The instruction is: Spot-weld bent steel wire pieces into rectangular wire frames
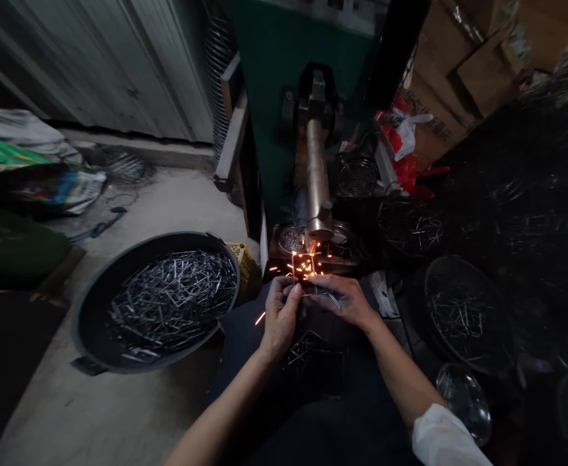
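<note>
My left hand (283,314) pinches a thin bent wire piece (293,266) between thumb and fingers, just below the tip of a spot welder (316,178). On the other side, my right hand (345,299) is closed on the wire piece too, and a short loose-looking metal rod (334,299) sticks out beneath its fingers. Orange sparks (306,265) fly where the wire meets the welder's tip. The exact shape of the wire is hard to make out behind sparks and fingers. More wire pieces (301,353) lie dark in the lap area below my hands.
Left stands a large black basin (83,317) heaped with metal rods (177,298), beside a yellow crate (245,265). At right are another dark basin (429,285) with wire pieces and a clear round container (464,401). Cardboard boxes (439,123) and red plastic bags (407,171) sit behind.
</note>
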Demonstrator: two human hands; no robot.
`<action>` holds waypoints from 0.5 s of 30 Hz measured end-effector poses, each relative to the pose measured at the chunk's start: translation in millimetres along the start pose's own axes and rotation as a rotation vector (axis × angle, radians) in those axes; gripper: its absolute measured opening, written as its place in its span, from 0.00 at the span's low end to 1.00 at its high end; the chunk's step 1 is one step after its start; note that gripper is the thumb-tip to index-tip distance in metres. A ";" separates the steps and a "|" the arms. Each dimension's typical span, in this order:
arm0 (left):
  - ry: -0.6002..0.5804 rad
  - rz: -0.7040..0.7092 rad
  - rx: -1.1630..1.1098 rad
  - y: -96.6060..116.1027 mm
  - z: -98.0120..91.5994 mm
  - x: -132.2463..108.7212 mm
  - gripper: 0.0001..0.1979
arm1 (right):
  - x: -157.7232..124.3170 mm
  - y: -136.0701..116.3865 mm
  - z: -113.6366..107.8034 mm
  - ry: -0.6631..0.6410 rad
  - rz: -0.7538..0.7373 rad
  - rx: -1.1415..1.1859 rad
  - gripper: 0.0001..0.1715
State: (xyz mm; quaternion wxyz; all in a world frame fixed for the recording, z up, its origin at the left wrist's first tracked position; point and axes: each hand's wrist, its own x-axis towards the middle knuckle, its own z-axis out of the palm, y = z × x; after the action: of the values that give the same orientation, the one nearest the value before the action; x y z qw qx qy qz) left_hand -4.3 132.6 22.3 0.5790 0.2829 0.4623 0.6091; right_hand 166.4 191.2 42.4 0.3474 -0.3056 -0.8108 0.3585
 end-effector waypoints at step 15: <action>0.007 0.089 0.064 16.0 6.2 76.6 0.17 | 44.3 29.4 -15.1 0.206 0.238 0.184 0.13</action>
State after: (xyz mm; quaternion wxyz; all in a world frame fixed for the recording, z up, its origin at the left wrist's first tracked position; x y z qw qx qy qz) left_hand -18.8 209.7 24.4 0.5406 0.3195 0.4704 0.6200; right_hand 160.1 246.2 41.9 0.4102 -0.4016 -0.6927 0.4366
